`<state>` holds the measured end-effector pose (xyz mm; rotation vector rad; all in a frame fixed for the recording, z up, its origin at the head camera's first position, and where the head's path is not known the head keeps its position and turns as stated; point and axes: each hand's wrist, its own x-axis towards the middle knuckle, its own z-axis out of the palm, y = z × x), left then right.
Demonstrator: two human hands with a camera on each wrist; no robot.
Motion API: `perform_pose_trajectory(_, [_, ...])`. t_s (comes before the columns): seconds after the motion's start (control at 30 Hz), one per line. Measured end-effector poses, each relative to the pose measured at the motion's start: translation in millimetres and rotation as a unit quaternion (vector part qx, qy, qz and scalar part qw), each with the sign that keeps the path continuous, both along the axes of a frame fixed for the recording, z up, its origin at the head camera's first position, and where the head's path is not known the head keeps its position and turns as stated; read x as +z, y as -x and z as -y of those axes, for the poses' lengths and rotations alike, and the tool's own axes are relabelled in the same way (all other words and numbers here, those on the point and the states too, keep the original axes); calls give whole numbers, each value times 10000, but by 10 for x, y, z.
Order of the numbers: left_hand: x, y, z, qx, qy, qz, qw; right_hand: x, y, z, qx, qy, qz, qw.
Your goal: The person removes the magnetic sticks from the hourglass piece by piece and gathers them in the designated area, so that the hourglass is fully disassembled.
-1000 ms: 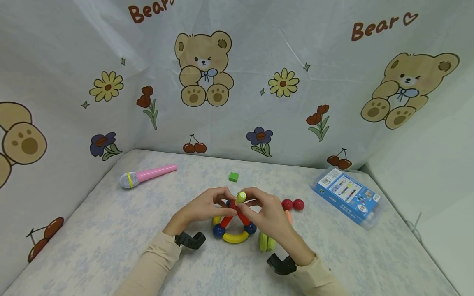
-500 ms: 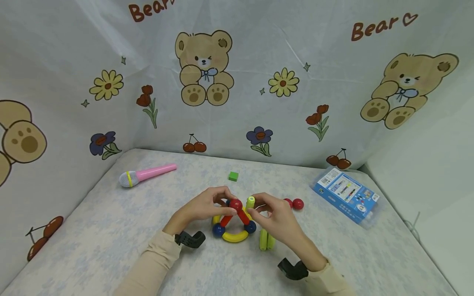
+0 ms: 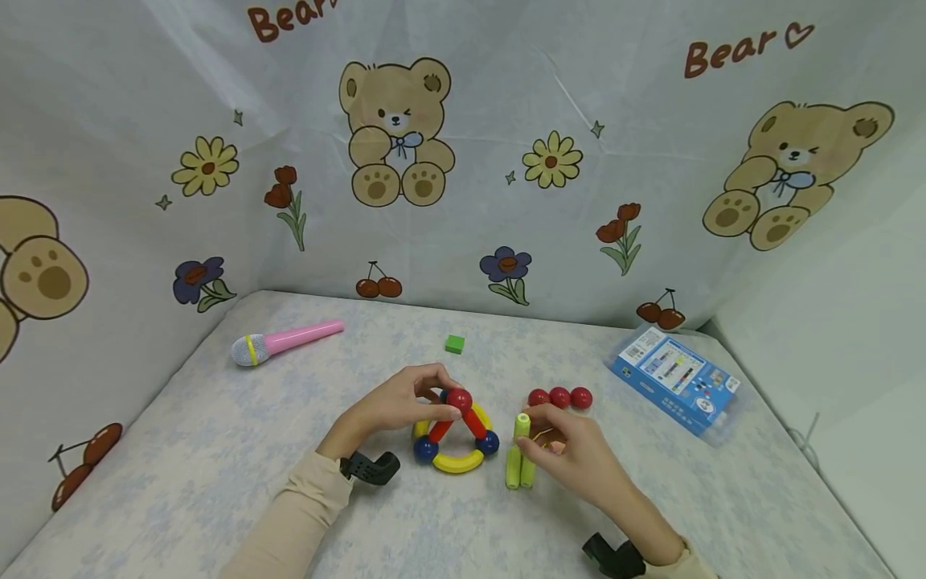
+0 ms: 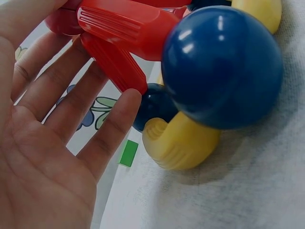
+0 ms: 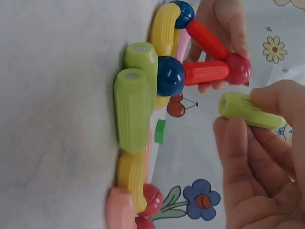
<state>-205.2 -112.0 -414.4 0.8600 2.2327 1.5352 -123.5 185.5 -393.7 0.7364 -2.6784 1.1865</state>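
My left hand (image 3: 394, 404) pinches the red ball (image 3: 459, 400) at the top of a magnetic-stick frame. Red sticks (image 5: 207, 72) slope from that ball down to blue balls (image 3: 426, 449), which curved yellow sticks (image 3: 458, 464) join in a ring on the table. Between thumb and fingertips, my right hand (image 3: 582, 454) holds a lime-green stick (image 5: 250, 110) clear of the frame, to its right. Two more lime-green sticks (image 5: 132, 112) lie side by side just below that hand. The frame's far side is partly hidden by my left hand.
Behind my right hand, red balls (image 3: 559, 397) sit in a row. A curved yellow stick (image 5: 131, 179) and a peach stick (image 5: 120, 207) lie nearby. Farther off are a green block (image 3: 454, 344), a pink toy microphone (image 3: 304, 336) and a blue box (image 3: 676, 382).
My right hand has drawn the lime-green stick away from the red ball, rightward and toward me, over the two lying green sticks. My left hand has stayed on the red ball.
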Motion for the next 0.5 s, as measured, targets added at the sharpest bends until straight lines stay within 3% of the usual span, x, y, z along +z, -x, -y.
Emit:
perform_pose_trajectory(0.23, [-3,-3,3,29,15,30,10000,66,-26,-138,296,-428,617,9967])
perform_pose_trajectory(0.5, [14,-7,-1,53,60,60,10000,135,1,-292,477,-849,883,9913])
